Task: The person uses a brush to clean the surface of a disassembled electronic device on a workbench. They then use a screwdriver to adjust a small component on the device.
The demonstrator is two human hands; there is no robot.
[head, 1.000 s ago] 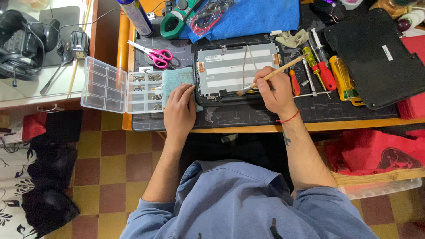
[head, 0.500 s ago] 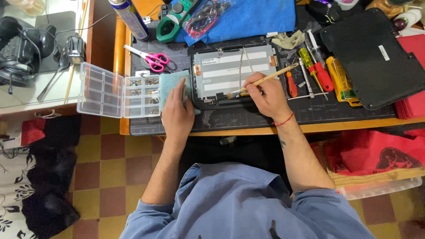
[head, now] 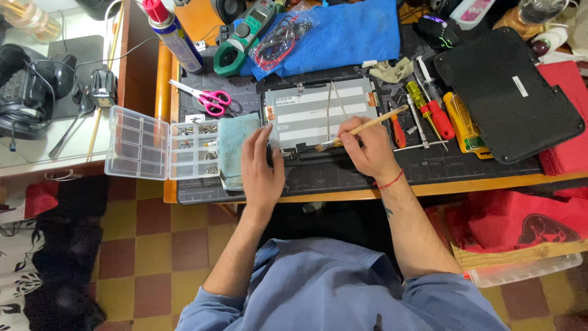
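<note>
1. Right hand closed around thin wooden-handled brush; handle pinched between thumb and fingers, bristle end jutting left past fingertips.
2. Bristles down on lower edge of opened black-framed device with grey metal back panel, lying flat on dark work mat at desk front.
3. Left hand flat, fingers loosely together, gripping nothing; resting on device's left edge, beside folded pale teal cloth.
4. Clear plastic compartment box of screws just left of cloth.
</note>
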